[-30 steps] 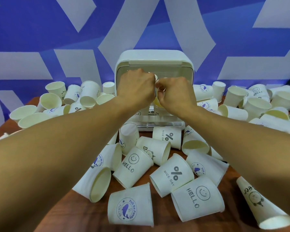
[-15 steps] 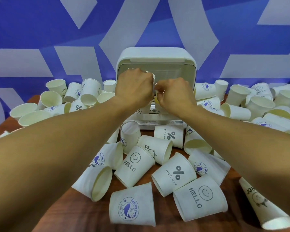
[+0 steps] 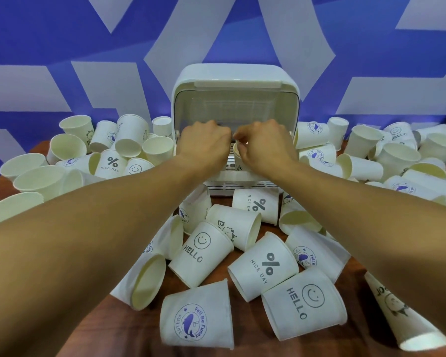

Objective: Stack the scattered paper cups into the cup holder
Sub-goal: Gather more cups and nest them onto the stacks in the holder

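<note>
Both hands, left hand (image 3: 204, 143) and right hand (image 3: 264, 144), pinch a paper cup (image 3: 238, 157) inside the cup holder (image 3: 236, 81); misaligned nesting risks jamming or crushing.

Both hands (image 3: 236, 144) lower at cup holder (image 3: 236, 99) mouth (interior exposed).

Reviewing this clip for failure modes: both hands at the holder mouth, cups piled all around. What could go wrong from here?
1. Both forearms stretch over the pile; the HELLO cup and NICE DAY cup lie under them, so pulling back low could scatter them.
2. The left hand and right hand crowd one cup at the cup holder; its rim may get crushed. The grip is hidden.
</note>
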